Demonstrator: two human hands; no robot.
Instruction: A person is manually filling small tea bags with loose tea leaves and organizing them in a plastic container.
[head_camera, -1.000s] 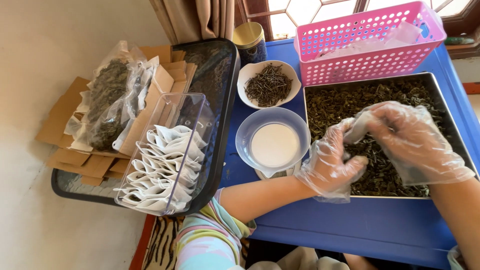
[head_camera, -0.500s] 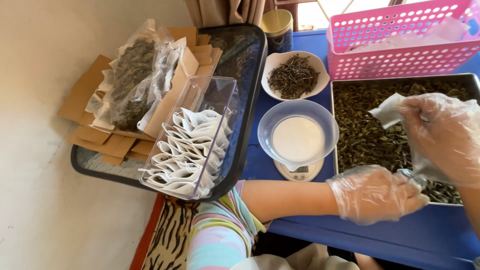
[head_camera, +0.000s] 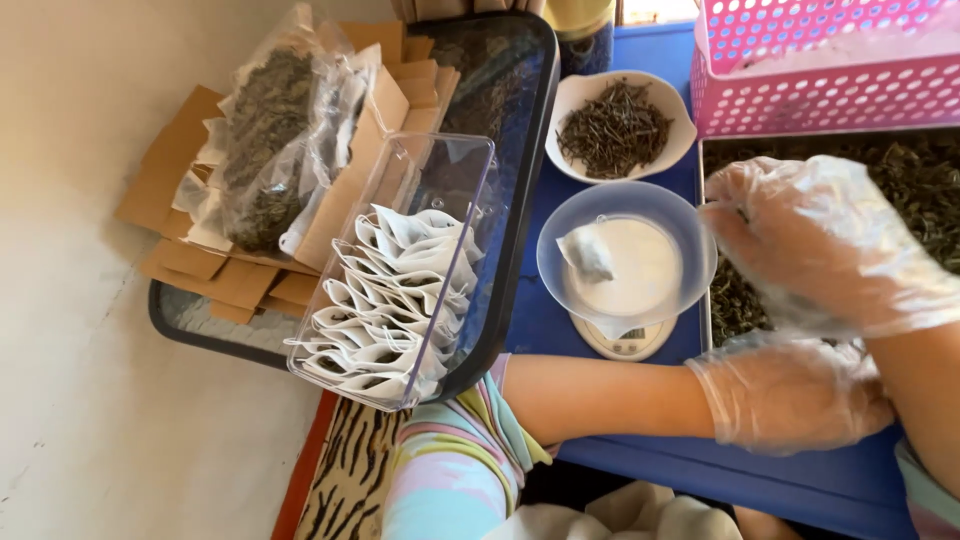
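A small white filled tea bag (head_camera: 585, 252) lies in a translucent bowl (head_camera: 690, 262) that stands on a small scale (head_camera: 625, 342). My right hand (head_camera: 830, 245), in a clear plastic glove, hovers just right of the bowl with its fingers pointing at it and nothing visible in them. My gloved left hand (head_camera: 790, 392) rests lower down at the front edge of a metal tray of dried green leaves (head_camera: 900, 165). Its fingers are tucked under my right forearm and hidden.
A white bowl of dark dried stems (head_camera: 615, 125) sits behind the scale, and a pink basket (head_camera: 830, 70) stands at the back right. On a black tray (head_camera: 525, 170) to the left are a clear box of empty tea bags (head_camera: 395, 290), plastic bags of dried leaves (head_camera: 265, 140) and brown paper envelopes (head_camera: 170, 170).
My right hand carried the filled tea bag from over the leaf tray leftwards and let it go in the bowl on the scale. My left hand stayed low at the tray's front edge.
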